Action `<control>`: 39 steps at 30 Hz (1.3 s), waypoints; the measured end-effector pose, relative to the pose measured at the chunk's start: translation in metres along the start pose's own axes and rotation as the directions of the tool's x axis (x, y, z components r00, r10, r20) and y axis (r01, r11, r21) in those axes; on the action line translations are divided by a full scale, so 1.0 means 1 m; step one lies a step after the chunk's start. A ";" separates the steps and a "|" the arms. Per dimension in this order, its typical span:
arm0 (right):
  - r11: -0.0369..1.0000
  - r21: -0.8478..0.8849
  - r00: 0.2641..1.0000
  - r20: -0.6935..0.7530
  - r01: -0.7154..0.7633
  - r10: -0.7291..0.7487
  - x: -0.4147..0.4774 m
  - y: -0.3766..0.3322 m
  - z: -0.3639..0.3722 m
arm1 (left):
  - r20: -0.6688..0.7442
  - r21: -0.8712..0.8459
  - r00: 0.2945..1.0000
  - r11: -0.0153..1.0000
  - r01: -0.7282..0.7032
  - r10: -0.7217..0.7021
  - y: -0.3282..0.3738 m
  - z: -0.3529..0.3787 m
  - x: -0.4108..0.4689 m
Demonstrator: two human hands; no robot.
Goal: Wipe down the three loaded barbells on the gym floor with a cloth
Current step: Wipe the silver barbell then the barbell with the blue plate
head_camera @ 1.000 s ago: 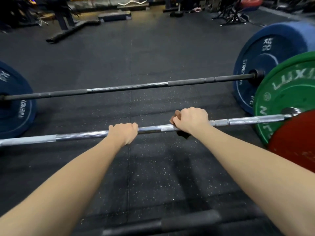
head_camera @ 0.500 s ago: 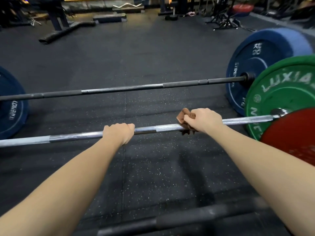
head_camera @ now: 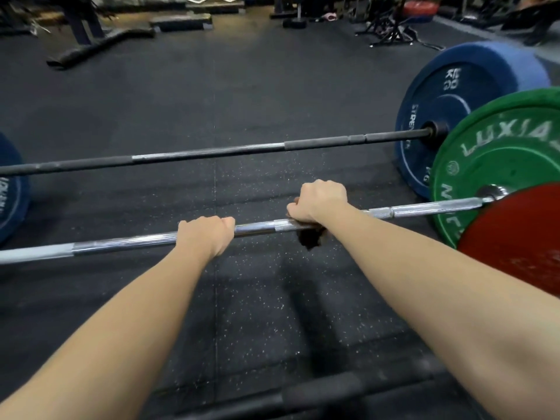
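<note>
Person, two limbs in view. Left hand (head_camera: 209, 234): forearm bare, from 7 o'clock. Right hand (head_camera: 321, 204): forearm bare, from 4 o'clock. Wrists likewise bare, as far as blur allows.

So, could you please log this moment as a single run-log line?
step: wipe chrome barbell | left hand: grips it | right hand: holds brown cloth on it | black barbell: no hand on it
</note>
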State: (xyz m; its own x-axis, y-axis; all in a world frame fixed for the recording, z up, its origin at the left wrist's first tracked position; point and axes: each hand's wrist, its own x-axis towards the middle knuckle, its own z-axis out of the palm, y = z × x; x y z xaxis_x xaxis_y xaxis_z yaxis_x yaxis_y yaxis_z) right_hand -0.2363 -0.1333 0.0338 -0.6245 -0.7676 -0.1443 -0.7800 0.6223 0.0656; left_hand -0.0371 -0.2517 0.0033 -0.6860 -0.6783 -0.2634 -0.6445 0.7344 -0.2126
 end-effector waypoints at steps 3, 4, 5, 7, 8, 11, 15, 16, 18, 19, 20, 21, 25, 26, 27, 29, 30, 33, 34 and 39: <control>0.989 0.099 0.994 -0.005 0.111 -0.112 -0.004 -0.032 -0.001 | -0.009 0.004 1.000 1.000 0.008 -0.008 0.002 -0.001 -0.002; 0.982 0.130 0.991 -0.024 0.135 -0.133 -0.007 -0.038 0.003 | -0.012 0.003 1.000 1.000 0.007 -0.006 0.001 -0.001 -0.002; 0.976 0.161 0.990 -0.043 0.143 -0.138 -0.010 -0.039 0.006 | -0.013 0.007 1.000 1.000 -0.001 0.001 0.001 -0.001 -0.003; 0.963 0.235 0.991 -0.052 0.132 -0.123 -0.010 -0.029 0.013 | -0.005 0.023 1.000 0.999 -0.023 0.023 0.000 -0.003 -0.002; 0.956 0.268 0.993 -0.040 0.119 -0.113 -0.009 -0.020 0.014 | 0.001 0.028 1.000 0.999 -0.031 0.031 -0.001 -0.002 -0.001; 0.975 0.210 0.996 -0.060 0.072 -0.061 -0.003 0.012 0.018 | -0.046 0.059 0.998 0.998 -0.036 0.039 -0.004 0.002 0.000; 0.985 0.115 0.984 -0.113 -0.126 0.139 0.002 0.078 0.025 | -0.086 0.072 0.995 0.996 -0.042 0.048 -0.006 0.010 0.004; 0.981 0.100 0.979 -0.108 -0.165 0.176 0.002 0.089 0.024 | -0.090 0.071 0.995 0.996 -0.046 0.052 -0.007 0.011 0.005; 0.977 0.059 0.973 -0.098 -0.203 0.208 0.007 0.095 0.022 | -0.088 0.062 0.995 0.997 -0.044 0.049 -0.007 0.012 0.007; 0.980 0.027 0.976 -0.094 -0.197 0.198 0.008 0.090 0.021 | -0.091 0.054 0.995 0.998 -0.040 0.045 -0.006 0.012 0.007; 0.985 -0.003 0.981 -0.091 -0.175 0.174 0.009 0.082 0.020 | -0.105 0.055 0.994 0.998 -0.038 0.043 -0.006 0.012 0.007; 0.990 -0.015 0.986 -0.090 -0.141 0.139 0.009 0.071 0.020 | -0.123 0.065 0.992 0.997 -0.035 0.042 -0.005 0.012 0.006; 0.998 0.070 0.994 -0.113 0.005 0.003 0.001 0.016 0.018 | -0.129 0.077 0.991 0.997 -0.026 0.036 -0.007 0.012 0.002; 0.993 0.095 0.991 -0.125 0.064 -0.051 -0.004 -0.001 0.018 | -0.126 0.078 0.991 0.997 -0.026 0.036 -0.007 0.012 0.002; 0.985 0.113 0.982 -0.148 0.133 -0.116 -0.009 -0.017 0.019 | -0.130 0.084 0.991 0.996 -0.026 0.037 -0.007 0.012 0.002; 0.952 0.124 0.936 -0.255 0.279 -0.241 -0.017 -0.041 0.026 | -0.141 0.098 0.989 0.995 -0.027 0.041 -0.007 0.011 0.002; 0.937 0.113 0.905 -0.320 0.330 -0.280 -0.020 -0.047 0.030 | -0.144 0.105 0.988 0.994 -0.032 0.047 -0.008 0.012 0.001; 0.920 0.111 0.877 -0.365 0.375 -0.313 -0.019 -0.041 0.038 | -0.122 0.122 0.990 0.991 -0.050 0.065 -0.011 0.011 0.000; 0.916 0.141 0.886 -0.345 0.375 -0.309 -0.017 -0.035 0.037 | -0.117 0.118 0.991 0.992 -0.047 0.061 -0.011 0.011 0.001; 0.950 0.179 0.952 -0.221 0.255 -0.213 -0.004 0.002 0.032 | -0.052 -0.117 0.995 0.990 0.084 -0.090 -0.009 0.005 0.009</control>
State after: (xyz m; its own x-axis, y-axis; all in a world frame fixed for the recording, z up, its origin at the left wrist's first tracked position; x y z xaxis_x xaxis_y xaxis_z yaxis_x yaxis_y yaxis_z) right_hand -0.2343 -0.1239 0.0027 -0.4365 -0.8972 0.0673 -0.8933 0.4233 -0.1508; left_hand -0.0360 -0.2639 -0.0017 -0.6416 -0.7421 -0.1941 -0.7348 0.6672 -0.1222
